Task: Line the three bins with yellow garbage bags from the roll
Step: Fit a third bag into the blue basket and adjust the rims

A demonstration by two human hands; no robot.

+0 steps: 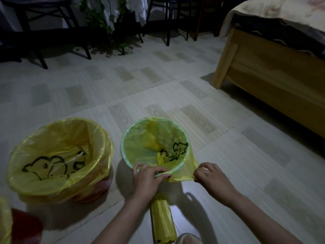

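A small green bin [126, 138] stands on the floor in the middle, with a yellow bag [151, 145] hanging inside it. My left hand [146, 176] grips the bag's edge at the bin's near rim. My right hand [210, 175] pinches a slack flap of the same bag pulled out to the right of the rim. To the left stands a larger red bin [98, 189], its yellow liner [58, 148] folded over the rim. The yellow bag roll [162, 221] lies on the floor under my left forearm. A third red bin [24, 228] with a yellow liner edge shows at the bottom left corner.
A wooden bed frame [274, 74] fills the right side. Dark chair and table legs [84, 44] and a leafy plant [105, 23] line the far wall. Pale tiled floor [140, 85] stretches between them and the bins.
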